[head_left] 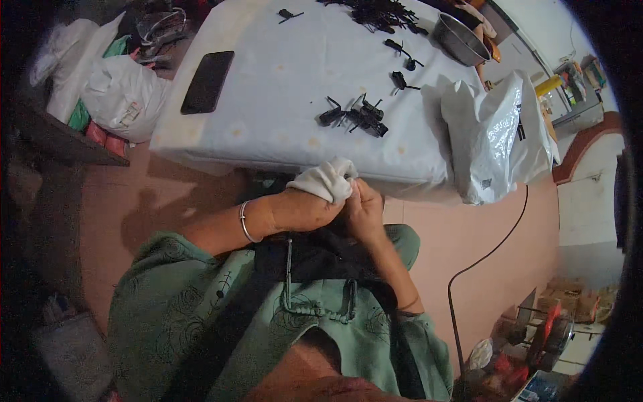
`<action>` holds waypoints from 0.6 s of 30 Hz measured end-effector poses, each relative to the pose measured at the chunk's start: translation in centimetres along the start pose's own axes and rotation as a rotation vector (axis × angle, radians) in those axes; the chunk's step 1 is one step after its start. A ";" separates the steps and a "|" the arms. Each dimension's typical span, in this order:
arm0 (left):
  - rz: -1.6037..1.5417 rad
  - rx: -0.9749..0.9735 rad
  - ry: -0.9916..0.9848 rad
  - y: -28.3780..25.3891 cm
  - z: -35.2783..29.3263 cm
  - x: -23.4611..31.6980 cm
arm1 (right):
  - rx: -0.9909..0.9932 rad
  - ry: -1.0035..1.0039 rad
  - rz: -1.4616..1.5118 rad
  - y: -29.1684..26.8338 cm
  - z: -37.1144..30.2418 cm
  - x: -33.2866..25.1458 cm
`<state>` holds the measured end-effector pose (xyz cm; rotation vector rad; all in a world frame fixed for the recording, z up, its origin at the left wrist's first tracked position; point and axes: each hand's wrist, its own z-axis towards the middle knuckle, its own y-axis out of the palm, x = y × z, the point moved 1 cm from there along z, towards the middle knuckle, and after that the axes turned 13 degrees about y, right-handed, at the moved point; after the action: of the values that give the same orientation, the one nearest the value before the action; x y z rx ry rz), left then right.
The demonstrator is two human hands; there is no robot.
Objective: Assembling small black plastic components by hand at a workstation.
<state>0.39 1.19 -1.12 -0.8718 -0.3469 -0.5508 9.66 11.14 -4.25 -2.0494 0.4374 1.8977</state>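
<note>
Both my hands meet just off the table's near edge. White fabric (325, 179), a glove or a cloth, covers the fingers of my left hand (309, 209), which are curled in. My right hand (365, 211) is bare and closed, its thumb and fingertips pinched together against the left fingertips. A small dark spot shows between them, too small to name. On the table just beyond lies a cluster of small black plastic parts (365, 117) with thin stems. Further single black parts (400, 82) lie beyond it to the right.
A white-covered table (268, 134) stands before me, with a dark phone (207, 82) at left. At the far side are a heap of black parts (382, 13) and a metal bowl (462, 39). A white plastic bag (482, 137) occupies the right corner. A black cable (462, 271) crosses the floor.
</note>
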 end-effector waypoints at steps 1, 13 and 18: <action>0.043 -0.014 0.050 0.1 -0.3 -0.4 | -0.082 0.050 -0.066 -0.8 0.3 -0.7; -0.129 0.080 0.046 -4.3 3.9 -0.5 | 0.414 -0.212 -1.077 -5.6 5.2 -4.1; -0.069 -0.218 -0.106 -3.8 3.7 -0.3 | 0.068 -0.248 -0.914 -4.2 1.3 -5.9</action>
<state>-2.30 2.27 3.27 -1.1053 -0.4201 -0.6151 9.82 15.54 1.64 -1.5167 -0.4313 1.4719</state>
